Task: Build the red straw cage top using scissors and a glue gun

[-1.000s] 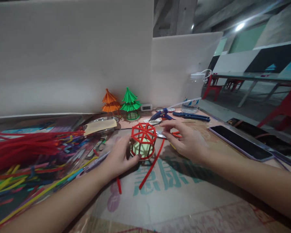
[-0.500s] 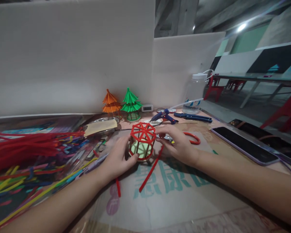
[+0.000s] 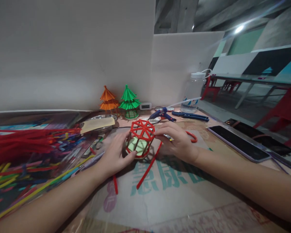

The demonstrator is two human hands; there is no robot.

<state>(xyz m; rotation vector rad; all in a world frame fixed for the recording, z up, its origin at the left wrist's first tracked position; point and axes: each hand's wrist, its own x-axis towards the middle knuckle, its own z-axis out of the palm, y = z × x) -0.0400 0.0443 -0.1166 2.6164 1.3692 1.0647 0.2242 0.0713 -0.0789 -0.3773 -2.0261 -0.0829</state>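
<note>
A small red frame (image 3: pixel 142 130) with an octagonal spoked top, thin dark posts and a pale green base stands on the mat in the middle. My left hand (image 3: pixel 117 150) grips its left side, thumb at the lower front edge. At the upper right rim, my right hand (image 3: pixel 176 140) touches the frame with bent, closed fingers. One red strip (image 3: pixel 149 166) slants down from near my right hand, and a shorter red strip (image 3: pixel 115 184) lies below my left hand. Red-handled scissors (image 3: pixel 192 137) are partly hidden behind my right hand.
Behind stand an orange model (image 3: pixel 108 98), a green model (image 3: pixel 129 102), a blue glue gun (image 3: pixel 160 113) and a bottle (image 3: pixel 191 92). Coloured pipe cleaners (image 3: pixel 21 140) pile up at left. At right are a phone (image 3: pixel 239 143), dark blue pliers-like tool (image 3: pixel 190 116) and a dark case (image 3: pixel 259 136).
The red frame's top has tilted slightly between my hands. The whole view has shifted a little, moving the scene slightly left and up. Both hands stay at the frame.
</note>
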